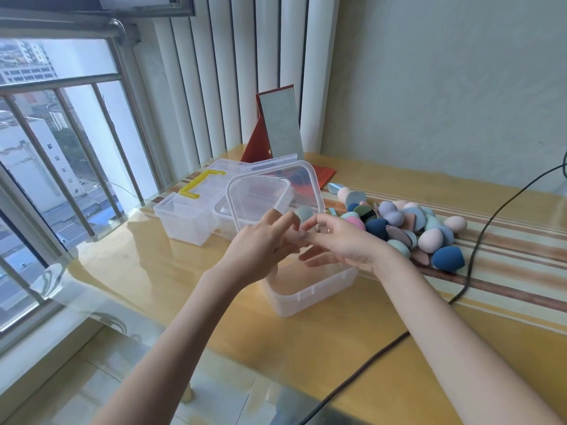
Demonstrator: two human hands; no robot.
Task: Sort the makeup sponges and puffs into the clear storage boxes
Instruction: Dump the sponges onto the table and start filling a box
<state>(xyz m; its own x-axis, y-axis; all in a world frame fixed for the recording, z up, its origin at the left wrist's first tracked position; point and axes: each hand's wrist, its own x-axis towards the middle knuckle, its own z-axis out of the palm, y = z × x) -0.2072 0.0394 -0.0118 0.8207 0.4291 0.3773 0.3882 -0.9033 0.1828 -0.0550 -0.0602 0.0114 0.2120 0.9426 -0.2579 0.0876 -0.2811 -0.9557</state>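
Note:
A clear storage box (306, 294) stands open on the table in front of me. Its clear lid (276, 191) is tilted up on edge behind my hands. My left hand (264, 243) and my right hand (340, 243) meet over the box, fingers curled at the lid's lower rim, and seem to pinch it. The box looks empty inside. A pile of makeup sponges and puffs (408, 228) in pink, blue, teal and navy lies to the right of the box. One grey-green sponge (303, 213) shows through the lid.
A clear box with a yellow handle (187, 219) and another clear box (224, 216) stand to the left behind. A red-framed mirror (282, 127) leans at the back. A black cable (478, 240) runs across the table on the right. A barred window is at left.

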